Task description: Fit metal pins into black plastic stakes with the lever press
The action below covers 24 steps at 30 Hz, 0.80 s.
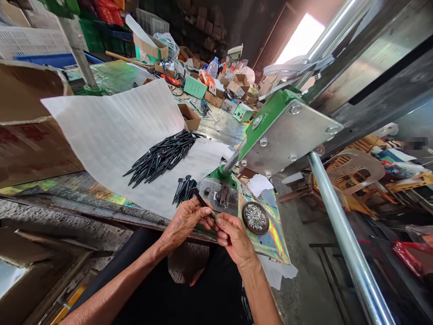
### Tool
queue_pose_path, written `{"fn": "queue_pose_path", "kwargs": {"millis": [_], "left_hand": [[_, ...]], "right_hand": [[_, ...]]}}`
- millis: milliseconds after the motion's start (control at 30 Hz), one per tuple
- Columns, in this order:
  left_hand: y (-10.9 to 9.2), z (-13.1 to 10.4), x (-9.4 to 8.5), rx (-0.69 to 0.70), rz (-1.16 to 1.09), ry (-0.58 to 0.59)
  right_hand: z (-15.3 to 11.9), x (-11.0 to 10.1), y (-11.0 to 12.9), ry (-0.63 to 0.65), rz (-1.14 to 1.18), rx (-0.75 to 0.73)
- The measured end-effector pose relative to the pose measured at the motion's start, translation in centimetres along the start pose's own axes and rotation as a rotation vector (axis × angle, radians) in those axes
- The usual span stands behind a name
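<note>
A slim black pointed piece with a wider head (200, 197) is pinched in my left hand (189, 216), tilted up toward the press. My right hand (234, 234) has its fingertips closed at the lower end of that piece; whether a small pin is also between them is hidden. Just beyond my hands is the press's steel base plate (211, 190). A dark round dish (265, 229) of small silvery pins stands to the right of it. Left of the plate lies a small bunch of similar black pieces (183, 190), with a larger pile (160, 155) behind on a white sheet (115, 126).
The green press head (267, 122) and its long metal lever (348, 230) rise at the right. A cardboard box (37, 149) stands at the left. Small cartons, a green box (195, 87) and a plastic bottle (213, 67) crowd the bench's far side.
</note>
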<state>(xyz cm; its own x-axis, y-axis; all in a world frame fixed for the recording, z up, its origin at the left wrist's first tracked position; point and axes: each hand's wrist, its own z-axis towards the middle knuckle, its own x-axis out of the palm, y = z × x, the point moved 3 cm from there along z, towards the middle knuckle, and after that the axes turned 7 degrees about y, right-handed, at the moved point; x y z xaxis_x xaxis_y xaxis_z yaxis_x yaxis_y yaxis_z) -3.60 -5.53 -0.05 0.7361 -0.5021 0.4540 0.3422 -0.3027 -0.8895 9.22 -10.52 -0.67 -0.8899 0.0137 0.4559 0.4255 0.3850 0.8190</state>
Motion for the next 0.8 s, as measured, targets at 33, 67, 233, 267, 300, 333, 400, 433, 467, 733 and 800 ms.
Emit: {"fn": "queue_pose_path", "kwargs": {"millis": [33,67,233,267,300,333,400,433,467,733,800], "left_hand": [[0.1,0.4,0.0,0.012,0.019,-0.012],[0.2,0.8,0.0,0.027,0.043,-0.024],[1.0,2.7,0.0,0.080,0.179,-0.099],[1.1,3.1,0.1,0.089,0.204,-0.118],[1.1,3.4,0.1,0.100,0.226,-0.134],[1.1,3.8,0.1,0.111,0.242,-0.147],[1.1,4.5,0.1,0.112,0.251,-0.161],[1.2,5.0,0.1,0.101,0.255,-0.160],[1.2,5.4,0.0,0.090,0.263,-0.156],[1.4,8.6,-0.5,0.076,0.441,-0.124],[1.3,8.8,-0.5,0.073,0.482,-0.114]], "right_hand": [[0.3,-0.2,0.0,-0.015,0.003,-0.011],[0.6,-0.3,0.1,-0.032,0.007,-0.023],[1.7,-1.0,0.8,-0.129,0.047,-0.096],[1.9,-1.1,0.9,-0.145,0.059,-0.108],[2.1,-1.1,1.0,-0.160,0.073,-0.118],[2.3,-1.2,1.1,-0.174,0.089,-0.127],[2.5,-1.4,1.1,-0.198,0.119,-0.141],[2.5,-1.5,1.1,-0.210,0.132,-0.149],[2.4,-1.7,1.2,-0.221,0.144,-0.158],[-4.9,-2.2,4.1,-0.324,0.072,-0.280],[-7.8,-2.0,5.5,-0.392,0.026,-0.315]]}}
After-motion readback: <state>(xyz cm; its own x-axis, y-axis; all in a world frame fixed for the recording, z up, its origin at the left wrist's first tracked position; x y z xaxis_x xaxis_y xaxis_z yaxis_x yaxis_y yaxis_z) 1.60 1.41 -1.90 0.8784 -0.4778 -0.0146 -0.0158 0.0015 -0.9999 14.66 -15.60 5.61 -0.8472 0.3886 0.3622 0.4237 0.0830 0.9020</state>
